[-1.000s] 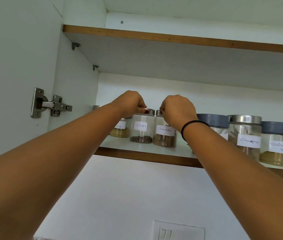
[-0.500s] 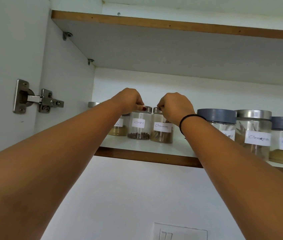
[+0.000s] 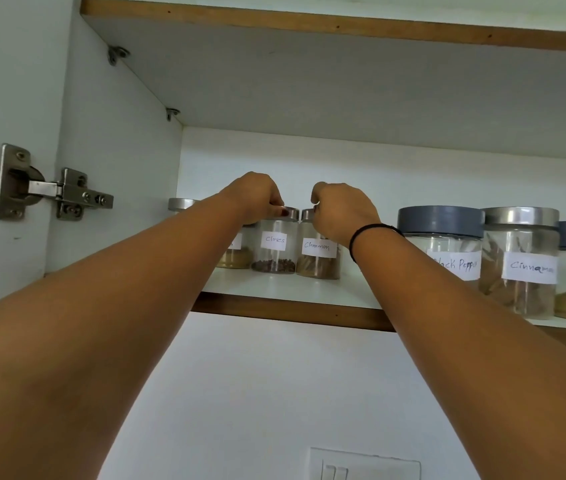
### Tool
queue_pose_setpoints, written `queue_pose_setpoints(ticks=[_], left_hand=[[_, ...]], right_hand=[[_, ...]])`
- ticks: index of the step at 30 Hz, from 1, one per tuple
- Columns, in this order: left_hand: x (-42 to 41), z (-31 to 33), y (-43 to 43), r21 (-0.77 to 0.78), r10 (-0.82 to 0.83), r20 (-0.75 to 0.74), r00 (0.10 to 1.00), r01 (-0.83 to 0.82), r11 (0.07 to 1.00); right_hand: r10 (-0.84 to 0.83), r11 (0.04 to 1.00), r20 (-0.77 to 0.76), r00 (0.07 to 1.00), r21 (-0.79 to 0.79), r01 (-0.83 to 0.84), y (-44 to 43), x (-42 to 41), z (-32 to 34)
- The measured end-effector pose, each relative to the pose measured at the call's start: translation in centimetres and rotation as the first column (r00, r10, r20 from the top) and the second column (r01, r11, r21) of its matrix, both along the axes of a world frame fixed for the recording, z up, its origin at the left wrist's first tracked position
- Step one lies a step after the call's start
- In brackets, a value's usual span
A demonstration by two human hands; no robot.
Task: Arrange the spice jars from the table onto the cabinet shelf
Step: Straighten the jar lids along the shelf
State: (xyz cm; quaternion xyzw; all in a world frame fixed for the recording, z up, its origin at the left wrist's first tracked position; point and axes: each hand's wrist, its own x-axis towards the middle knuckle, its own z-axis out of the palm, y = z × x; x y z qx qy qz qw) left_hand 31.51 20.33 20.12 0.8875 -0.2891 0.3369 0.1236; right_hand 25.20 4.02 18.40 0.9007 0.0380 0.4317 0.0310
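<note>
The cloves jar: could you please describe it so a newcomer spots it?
Start at the cabinet shelf, towards its left end. Among the small steel-lidded jars there, the cloves jar is gripped by the left hand. Only it holds dark buds, labelled Cloves.

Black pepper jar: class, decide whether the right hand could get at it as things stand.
Probably yes. The black pepper jar stands at the shelf front just beside the right hand, nothing before it; the fingers must first release the small cinnamon jar.

jars (image 3: 275, 245): 6, perhaps 7 | hands (image 3: 257, 199): 2 | hinge (image 3: 53, 188): 1 | shelves (image 3: 274, 289): 2
</note>
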Motion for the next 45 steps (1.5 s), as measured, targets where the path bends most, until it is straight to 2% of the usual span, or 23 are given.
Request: queue_pose_setpoints(ticks=[5,13,29,38,45], left_hand=[[1.2,-0.7,0.3,-0.044,-0.041,-0.022,0.999,0.041,0.998],[2.1,-1.2,0.2,-0.081,-0.055,-0.012,0.998,0.054,0.995],[1.6,-2.0,0.5,0.039,-0.003,0.054,0.999,0.001,0.999],[1.4,-2.2,0.2,0.066,0.084,0.153,0.985,-0.095,0.993],[1.4,-2.0,-0.3,0.037,0.030,0.239,0.970,-0.040,0.999]], right_hand=[[0.002,1.000,-0.027,1.000,-0.021,-0.002,0.3,-0.1,-0.1],[0.066,0.997,-0.035,0.997,0.038,-0.064,0.0,0.5,-0.4],[0.075,0.993,-0.062,0.995,0.093,-0.069,-0.1,0.7,-0.5],[-0.014,0.998,-0.012,1.000,0.060,0.014,0.3,0.0,-1.0],[-0.036,0.999,0.044,0.998,0.037,0.035,0.9,-0.9,-1.2]])
